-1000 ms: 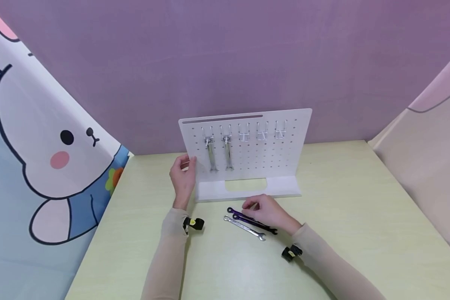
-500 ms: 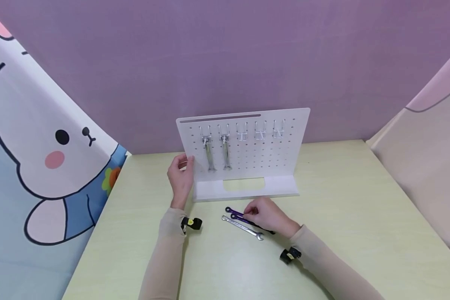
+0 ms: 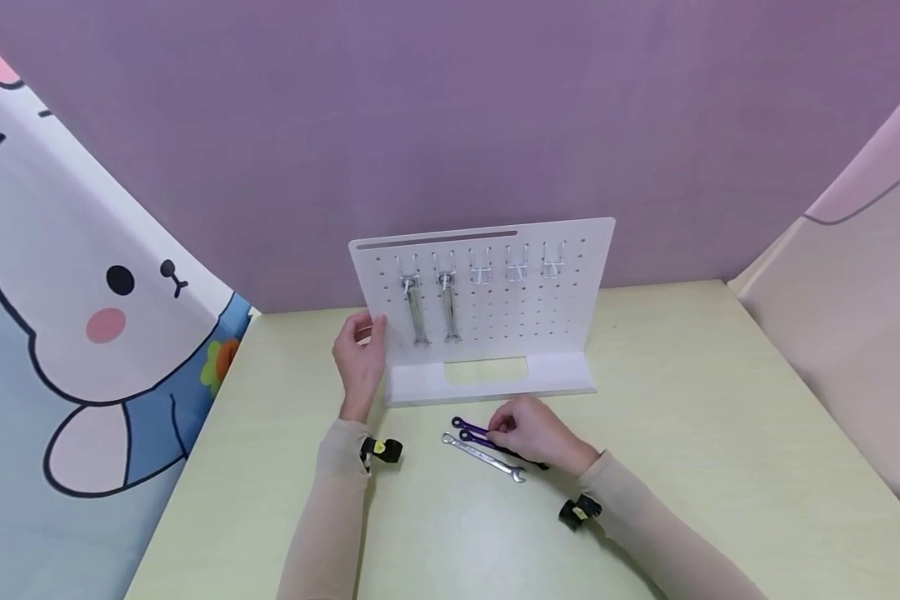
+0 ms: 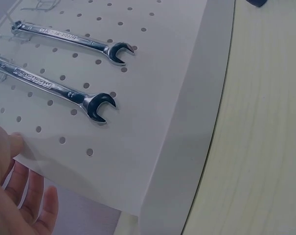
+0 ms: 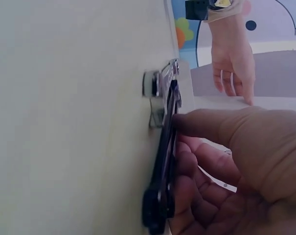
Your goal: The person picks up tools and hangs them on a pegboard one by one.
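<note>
"Hands first: what are yours doing?"

"My left hand [image 3: 360, 362] holds the edge of the pegboard [image 3: 510, 323], thumb on its face and fingers loosely bent past it. My right hand [image 3: 537, 429] is nearly closed, thumb and fingers pinching at the two dark purple wrenches [image 3: 478, 439]; that wrist view is blurred, so I can't tell if I have one or both."

"Which step is that?"

"Picking up, I'd judge. The next move should call for a firm pinch and a lift clear, without nudging the silver wrench [image 3: 483, 456] lying just nearer me than my right hand."

"And how do the purple ones look?"

"Slim and dark, close together at the worktop [image 3: 450, 533] under my right hand, their ring ends poking out to its left."
</note>
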Tool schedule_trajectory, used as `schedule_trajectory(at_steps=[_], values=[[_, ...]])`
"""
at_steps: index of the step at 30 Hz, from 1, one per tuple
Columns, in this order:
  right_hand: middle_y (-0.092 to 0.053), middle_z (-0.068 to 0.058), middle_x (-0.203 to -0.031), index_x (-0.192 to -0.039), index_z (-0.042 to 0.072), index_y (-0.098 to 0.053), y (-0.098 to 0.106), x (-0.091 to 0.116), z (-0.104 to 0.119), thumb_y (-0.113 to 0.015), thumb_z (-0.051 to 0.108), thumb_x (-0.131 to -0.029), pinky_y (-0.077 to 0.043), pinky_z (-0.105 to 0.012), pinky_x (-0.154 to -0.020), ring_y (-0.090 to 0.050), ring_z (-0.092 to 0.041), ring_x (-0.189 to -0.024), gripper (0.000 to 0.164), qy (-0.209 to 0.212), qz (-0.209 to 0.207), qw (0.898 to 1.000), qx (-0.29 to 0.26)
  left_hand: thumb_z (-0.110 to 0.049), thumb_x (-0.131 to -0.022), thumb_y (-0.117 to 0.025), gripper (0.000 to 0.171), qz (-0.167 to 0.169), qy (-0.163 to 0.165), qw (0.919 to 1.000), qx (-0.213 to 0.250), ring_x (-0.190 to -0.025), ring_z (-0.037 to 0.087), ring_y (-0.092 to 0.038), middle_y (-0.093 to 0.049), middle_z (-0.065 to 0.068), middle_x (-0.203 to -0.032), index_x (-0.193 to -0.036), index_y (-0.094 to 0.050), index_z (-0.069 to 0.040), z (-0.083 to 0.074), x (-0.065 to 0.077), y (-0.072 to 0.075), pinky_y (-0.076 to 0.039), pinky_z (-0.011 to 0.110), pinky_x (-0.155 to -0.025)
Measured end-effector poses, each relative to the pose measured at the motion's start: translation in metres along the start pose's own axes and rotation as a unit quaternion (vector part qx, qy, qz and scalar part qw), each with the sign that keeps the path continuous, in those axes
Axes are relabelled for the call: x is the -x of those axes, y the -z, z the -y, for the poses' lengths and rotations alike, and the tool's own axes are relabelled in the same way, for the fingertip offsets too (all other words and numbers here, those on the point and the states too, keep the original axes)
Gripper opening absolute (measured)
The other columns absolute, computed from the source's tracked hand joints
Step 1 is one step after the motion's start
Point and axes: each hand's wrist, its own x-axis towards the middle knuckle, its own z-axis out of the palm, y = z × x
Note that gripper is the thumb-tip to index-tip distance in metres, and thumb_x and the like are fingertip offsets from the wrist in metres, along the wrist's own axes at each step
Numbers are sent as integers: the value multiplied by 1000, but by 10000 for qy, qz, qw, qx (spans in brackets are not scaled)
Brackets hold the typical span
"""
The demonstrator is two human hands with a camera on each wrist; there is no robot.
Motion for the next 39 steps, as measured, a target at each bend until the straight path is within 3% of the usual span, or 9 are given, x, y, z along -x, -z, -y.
schedule_trajectory(at_steps=[19,32,39], values=[[-73,8,-80,-87,13,-79,1,0,0,-82,14,-89,-55,-25,-76,-62,-5,-76,4,-403,118,9991,-25,-22,-102,-72,28,-68,-92,9999,14,-101,28,-68,-75,19,-117,-120,-73,-1,2,0,1,-50,22,-78],[-81,-1,-96,-104,8,-82,4,-1,-7,-77,12,-94,-59,-25,-80,-70,-7,-84,12,-53,178,9989,-438,-25,-102,-72,28,-77,-207,9998,29,-100,28,-68,-76,18,-115,-119,-74,-2,5,-1,0,-50,21,-78],[-80,0,-96,-105,9,-82,3,-1,-10,-74,10,-96,-57,-23,-77,-67,-6,-81,11,-49,5,9983,-576,-24,-101,-73,28,-79,-145,9999,8,-100,27,-68,-76,18,-115,-119,-74,-2,4,0,0,-51,22,-78]])
